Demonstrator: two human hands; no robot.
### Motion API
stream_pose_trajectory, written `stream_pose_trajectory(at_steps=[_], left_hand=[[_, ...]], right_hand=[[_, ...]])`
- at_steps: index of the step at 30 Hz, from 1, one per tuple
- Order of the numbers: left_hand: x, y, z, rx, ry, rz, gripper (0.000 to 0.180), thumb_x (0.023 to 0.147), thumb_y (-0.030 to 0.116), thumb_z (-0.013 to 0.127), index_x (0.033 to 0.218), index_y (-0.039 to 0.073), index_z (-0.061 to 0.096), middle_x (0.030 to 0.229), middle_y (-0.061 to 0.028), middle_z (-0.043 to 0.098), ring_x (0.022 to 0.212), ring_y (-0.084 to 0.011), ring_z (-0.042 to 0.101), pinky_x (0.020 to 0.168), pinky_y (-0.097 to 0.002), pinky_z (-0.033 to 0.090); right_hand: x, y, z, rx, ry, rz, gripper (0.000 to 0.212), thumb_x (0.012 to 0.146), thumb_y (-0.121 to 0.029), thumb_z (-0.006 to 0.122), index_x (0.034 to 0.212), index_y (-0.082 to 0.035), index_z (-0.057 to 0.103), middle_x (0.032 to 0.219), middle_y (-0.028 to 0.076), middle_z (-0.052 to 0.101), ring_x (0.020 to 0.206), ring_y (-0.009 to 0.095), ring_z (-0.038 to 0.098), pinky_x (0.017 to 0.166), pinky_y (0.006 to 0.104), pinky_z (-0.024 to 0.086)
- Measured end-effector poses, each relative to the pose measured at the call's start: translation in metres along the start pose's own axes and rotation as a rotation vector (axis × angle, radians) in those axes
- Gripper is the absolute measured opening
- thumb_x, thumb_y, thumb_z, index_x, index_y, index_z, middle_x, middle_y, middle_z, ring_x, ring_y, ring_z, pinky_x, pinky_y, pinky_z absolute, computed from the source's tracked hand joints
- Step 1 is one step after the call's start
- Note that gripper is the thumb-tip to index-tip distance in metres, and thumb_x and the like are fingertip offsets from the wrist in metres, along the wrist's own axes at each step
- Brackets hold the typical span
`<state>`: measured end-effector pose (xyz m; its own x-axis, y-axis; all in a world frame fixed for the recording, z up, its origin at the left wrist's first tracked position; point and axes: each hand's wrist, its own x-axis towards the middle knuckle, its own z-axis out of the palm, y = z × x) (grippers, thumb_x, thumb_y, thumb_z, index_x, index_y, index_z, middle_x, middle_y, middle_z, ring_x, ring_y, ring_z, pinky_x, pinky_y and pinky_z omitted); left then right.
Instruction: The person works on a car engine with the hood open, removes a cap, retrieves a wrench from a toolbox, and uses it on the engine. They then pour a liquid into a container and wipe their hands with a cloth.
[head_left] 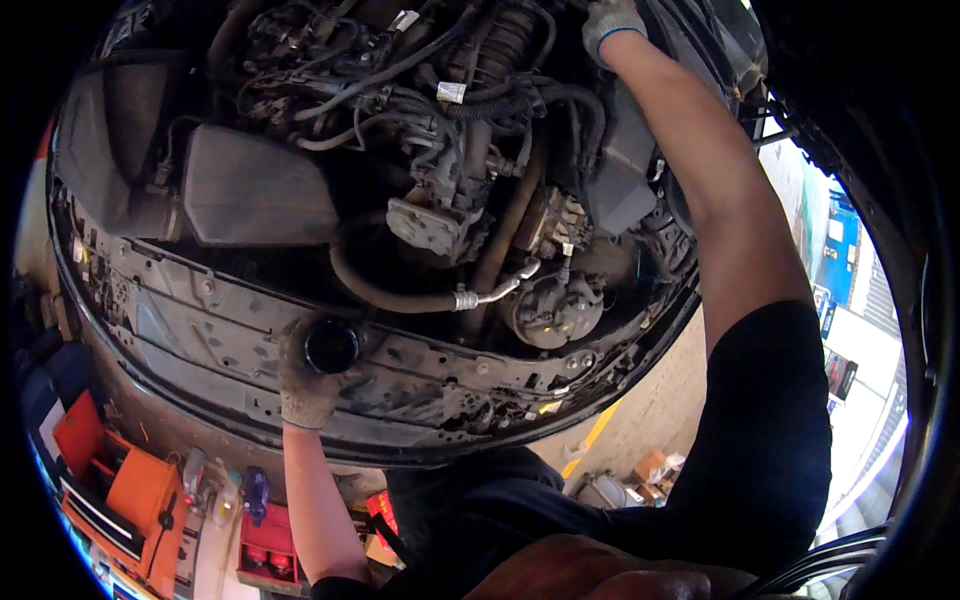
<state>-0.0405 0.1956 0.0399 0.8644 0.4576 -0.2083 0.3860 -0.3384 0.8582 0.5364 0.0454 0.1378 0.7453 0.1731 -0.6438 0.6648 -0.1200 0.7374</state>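
Black sleeve (772, 400) is partly hiding floor (660, 400); left hand (308, 385) is gripping dark round object (331, 345) over front panel (215, 335); can't tell right hand's (613, 20) grip.

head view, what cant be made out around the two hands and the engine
- Head view: right hand, fingers and anything in them cut off by the top edge
- Head view: left hand, partly hidden behind the dark round object
- Head view: that object's inside, too dark
- Head view: engine, far end cut off by the top edge
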Motion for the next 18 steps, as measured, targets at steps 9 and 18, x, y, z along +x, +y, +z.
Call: stream_pose_trajectory(at_steps=[9,18], left_hand=[[0.004,0.003,-0.001,0.044,-0.003,0.040,0.078,0.070,0.031,0.094,0.133,0.004,0.058,0.126,-0.0122,0.060,0.117,-0.0282,0.062,0.101,-0.0390,0.052],[0.000,0.005,0.000,-0.029,-0.016,-0.097,0.090,0.058,0.033,0.099,0.134,0.010,0.058,0.130,-0.0128,0.058,0.123,-0.0334,0.058,0.107,-0.0444,0.049]], right_hand=[[0.029,0.000,0.031,0.072,0.134,0.041,0.036,0.106,-0.025,0.054,0.138,-0.016,0.066,0.148,0.008,0.058,0.134,0.030,0.054,0.106,0.0505,0.041],[0.028,0.004,0.031,0.062,0.149,0.017,0.033,0.106,-0.023,0.053,0.134,-0.015,0.069,0.140,0.007,0.063,0.127,0.028,0.059,0.101,0.0471,0.044]])
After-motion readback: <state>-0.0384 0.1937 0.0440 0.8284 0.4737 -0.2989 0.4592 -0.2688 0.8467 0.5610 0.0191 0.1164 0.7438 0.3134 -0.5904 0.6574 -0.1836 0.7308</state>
